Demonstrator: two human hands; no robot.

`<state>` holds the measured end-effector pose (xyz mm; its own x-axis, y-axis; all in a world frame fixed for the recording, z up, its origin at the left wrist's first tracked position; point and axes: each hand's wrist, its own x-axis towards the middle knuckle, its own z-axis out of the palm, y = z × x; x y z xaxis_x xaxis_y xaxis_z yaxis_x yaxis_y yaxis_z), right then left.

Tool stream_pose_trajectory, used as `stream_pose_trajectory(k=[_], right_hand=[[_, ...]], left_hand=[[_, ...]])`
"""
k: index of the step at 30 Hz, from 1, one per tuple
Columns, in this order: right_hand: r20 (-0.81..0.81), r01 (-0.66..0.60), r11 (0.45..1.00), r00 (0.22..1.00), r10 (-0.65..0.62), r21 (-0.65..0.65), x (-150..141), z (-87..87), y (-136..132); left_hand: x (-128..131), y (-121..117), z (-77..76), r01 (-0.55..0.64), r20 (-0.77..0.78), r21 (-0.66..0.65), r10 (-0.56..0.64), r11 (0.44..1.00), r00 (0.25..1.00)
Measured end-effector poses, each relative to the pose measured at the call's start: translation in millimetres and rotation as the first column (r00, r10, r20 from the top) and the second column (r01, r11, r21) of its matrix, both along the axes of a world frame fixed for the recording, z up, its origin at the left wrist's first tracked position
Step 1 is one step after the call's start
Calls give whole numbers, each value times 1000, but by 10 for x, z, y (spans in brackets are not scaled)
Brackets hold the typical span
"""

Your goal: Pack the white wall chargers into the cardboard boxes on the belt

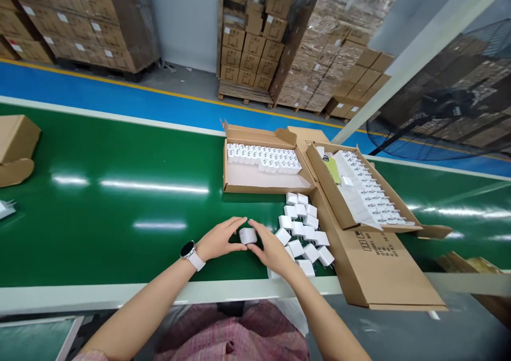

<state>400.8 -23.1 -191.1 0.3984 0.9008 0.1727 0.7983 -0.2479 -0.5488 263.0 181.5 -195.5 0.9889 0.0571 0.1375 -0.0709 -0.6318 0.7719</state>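
White power adapter [248,236] at lower center, grasped between my left hand [219,238] and right hand [271,252], over green conveyor surface [120,233], loose adapters [301,228] just right

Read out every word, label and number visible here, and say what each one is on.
Printed block on the cardboard carton flap: looks like "MODEL NO", the rest too blurred to read.
White labels on the stacked cartons: too small to read.
White power adapter: no readable marking.
Smartwatch: nothing readable on its face.
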Motion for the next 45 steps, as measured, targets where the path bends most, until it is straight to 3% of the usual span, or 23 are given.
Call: stream_pose_trajectory(k=[2,3,4,6,7,9,11,15,17,23,27,30,35,37,39,41,43,45], right_hand=[[33,104,995,994,-104,9,-46,5,-2],[75,226,974,972,-224,-20,-38,13,-30],[131,375,925,922,-364,-65,-12,21,-68],[264,627,761,772,-578,-168,68,23,-142],[323,692,691,716,-619,-211,107,14,-167],[393,720,643,688,-610,-262,160,-24,-180],[396,682,685,721,-569,-258,165,-81,-153],[251,445,887,878,-406,-123,57,-206,-59],[205,351,935,920,-334,-54,-17,-240,-18],[53,369,929,928,-370,21,-61,-81,48],[0,284,958,959,-284,-31,3,98,137],[13,293,948,956,-294,-122,-11,163,249],[-58,101,978,992,-113,-181,13,249,247],[46,284,932,959,-281,-226,130,295,149],[242,573,760,819,-520,-308,271,321,49],[392,706,591,708,-588,-390,364,307,-9],[463,719,536,695,-551,-442,370,254,-14],[508,721,541,691,-514,-433,318,186,12]], left_hand=[[6,-28,-21,32,5,32,-32,999,999],[8,-37,-23,34,8,52,-34,998,999],[8,-46,-16,24,13,70,-25,997,1000],[5,-59,22,-12,27,99,10,995,1000],[3,-63,49,-34,35,114,30,993,999],[-1,-62,108,-74,45,134,68,988,997],[-2,-37,162,-101,34,131,98,986,995],[32,88,253,-74,-29,108,77,991,997],[84,161,308,-38,-65,113,46,993,997],[274,238,422,4,-149,119,13,993,989],[243,151,340,1,-141,68,9,998,990],[166,91,270,34,-138,46,-27,998,990],[132,23,226,45,-147,56,-36,997,988],[163,-45,203,20,-148,84,-7,996,989],[216,-147,171,-9,-159,125,29,992,987],[281,-256,139,-37,-170,150,63,988,983],[335,-335,118,-56,-170,146,81,988,982],[355,-353,107,-66,-157,130,87,989,984]])
